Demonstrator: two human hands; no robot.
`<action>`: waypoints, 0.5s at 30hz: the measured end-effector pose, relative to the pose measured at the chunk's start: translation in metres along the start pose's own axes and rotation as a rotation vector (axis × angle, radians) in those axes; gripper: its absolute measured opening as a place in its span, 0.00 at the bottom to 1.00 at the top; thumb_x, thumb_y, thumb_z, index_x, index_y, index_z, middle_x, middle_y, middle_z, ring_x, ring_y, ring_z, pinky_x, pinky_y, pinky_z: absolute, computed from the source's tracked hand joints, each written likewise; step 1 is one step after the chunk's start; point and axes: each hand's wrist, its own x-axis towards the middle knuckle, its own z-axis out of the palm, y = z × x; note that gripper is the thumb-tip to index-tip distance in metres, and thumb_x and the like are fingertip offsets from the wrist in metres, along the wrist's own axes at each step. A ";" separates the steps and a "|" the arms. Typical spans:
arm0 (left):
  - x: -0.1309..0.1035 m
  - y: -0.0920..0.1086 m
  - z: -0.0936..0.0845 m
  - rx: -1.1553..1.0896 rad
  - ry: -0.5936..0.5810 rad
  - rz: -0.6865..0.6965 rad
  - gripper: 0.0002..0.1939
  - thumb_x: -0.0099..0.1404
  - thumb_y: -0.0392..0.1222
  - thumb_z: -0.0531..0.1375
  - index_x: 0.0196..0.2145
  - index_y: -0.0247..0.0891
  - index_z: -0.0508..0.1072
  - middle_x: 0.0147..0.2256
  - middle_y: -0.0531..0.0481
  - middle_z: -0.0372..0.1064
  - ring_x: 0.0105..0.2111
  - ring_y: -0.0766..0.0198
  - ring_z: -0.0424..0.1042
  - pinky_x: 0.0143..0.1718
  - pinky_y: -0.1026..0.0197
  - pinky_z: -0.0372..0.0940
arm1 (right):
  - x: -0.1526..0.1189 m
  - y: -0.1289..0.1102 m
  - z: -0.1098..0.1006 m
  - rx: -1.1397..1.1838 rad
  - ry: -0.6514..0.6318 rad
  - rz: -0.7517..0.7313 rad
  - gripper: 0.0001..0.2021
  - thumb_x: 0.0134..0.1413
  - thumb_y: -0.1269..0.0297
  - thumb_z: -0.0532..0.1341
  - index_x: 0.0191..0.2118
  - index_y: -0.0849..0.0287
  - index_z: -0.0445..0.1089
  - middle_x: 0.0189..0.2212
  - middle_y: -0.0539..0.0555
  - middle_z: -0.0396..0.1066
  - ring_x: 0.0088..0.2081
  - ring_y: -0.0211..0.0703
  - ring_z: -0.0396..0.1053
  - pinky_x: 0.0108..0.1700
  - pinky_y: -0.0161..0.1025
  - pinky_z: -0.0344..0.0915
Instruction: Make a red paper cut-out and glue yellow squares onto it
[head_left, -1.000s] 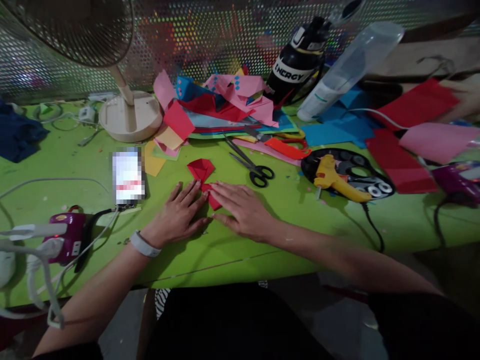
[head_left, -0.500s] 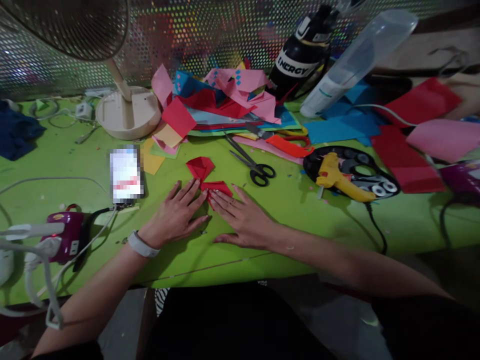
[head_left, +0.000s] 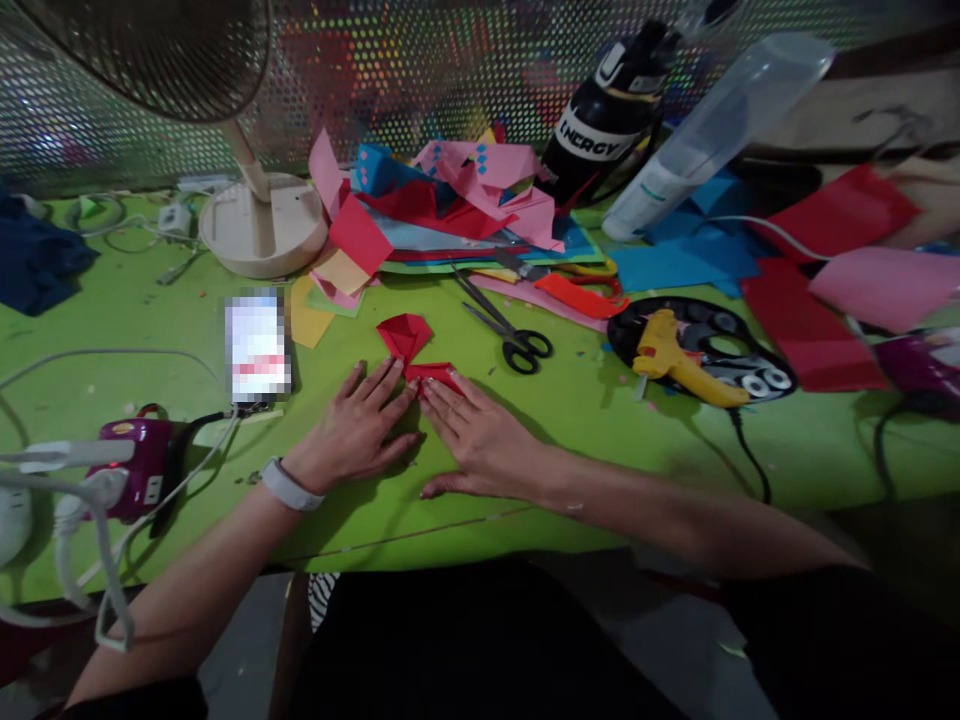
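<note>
A folded piece of red paper [head_left: 405, 335] lies on the green tabletop, its upper lobe fanned out and its lower part partly under my fingers. My left hand [head_left: 360, 425] rests flat with fingers stretched, the tips touching the paper's lower left edge. From the right, my right hand [head_left: 480, 435] presses its straight fingers down on the lower right fold, thumb held apart. Both palms face the table, and the fingers hide the paper's bottom portion. Black-handled scissors [head_left: 517, 345] lie just beyond my right hand, blades pointing away to the left.
A phone [head_left: 257, 345] and a purple power adapter [head_left: 135, 465] with cables sit left. Behind are a fan base [head_left: 262, 230], a paper heap [head_left: 450, 205], a black bottle [head_left: 592, 130] and an orange-handled cutter [head_left: 581, 298]. Rightward, a yellow glue gun [head_left: 675, 360] rests on a black palette [head_left: 776, 385].
My right hand's fingers have shifted slightly and lie closer together over the right fold, covering more of it. The left hand stays on the paper. The whole view has moved a little.
</note>
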 end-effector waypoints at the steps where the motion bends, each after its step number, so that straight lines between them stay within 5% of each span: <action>1: 0.000 0.000 0.000 0.007 0.000 0.000 0.32 0.70 0.56 0.48 0.64 0.33 0.57 0.67 0.34 0.45 0.68 0.50 0.42 0.66 0.42 0.41 | -0.002 0.001 0.002 0.010 0.005 -0.002 0.50 0.53 0.31 0.47 0.63 0.76 0.57 0.62 0.71 0.57 0.66 0.62 0.51 0.67 0.60 0.45; 6: 0.000 0.000 0.000 0.019 -0.001 0.001 0.32 0.70 0.58 0.47 0.64 0.34 0.57 0.67 0.35 0.44 0.68 0.50 0.44 0.66 0.43 0.41 | -0.021 0.012 0.006 0.018 -0.022 -0.018 0.51 0.55 0.30 0.43 0.66 0.77 0.47 0.66 0.72 0.46 0.67 0.60 0.47 0.67 0.63 0.40; 15: -0.002 0.000 0.003 0.071 0.017 0.002 0.35 0.69 0.61 0.45 0.64 0.33 0.56 0.67 0.34 0.45 0.68 0.49 0.42 0.66 0.41 0.40 | -0.030 0.011 0.004 -0.003 0.008 0.027 0.47 0.58 0.34 0.44 0.66 0.75 0.48 0.65 0.71 0.48 0.67 0.58 0.48 0.67 0.63 0.41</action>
